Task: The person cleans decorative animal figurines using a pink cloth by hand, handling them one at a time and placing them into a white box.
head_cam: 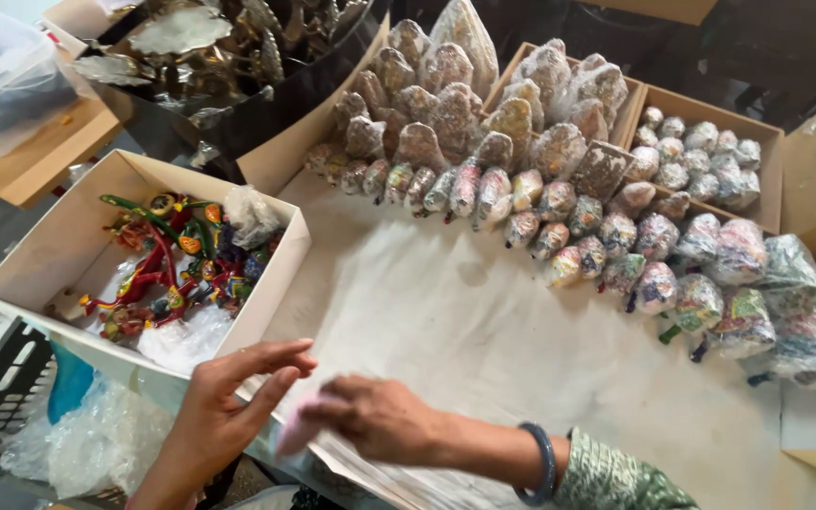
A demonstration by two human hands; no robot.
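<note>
Paper-covered desk: left hand open, right hand pinching loose white sheet stack; possible slippage over edge.

Open paper-covered surface lies ahead of the right hand, wide and bare, easy passage forward. Farther ahead, rows of wrapped ornaments block the way, packed touching each other, running off to the right. Behind them, cardboard boxes full of wrapped pieces. Just ahead-left of the left hand, the white box wall stands close; its inside is crowded with colourful figures. Below-left of the left hand, bubble wrap and possibly a dark crate, partly hidden.
</note>
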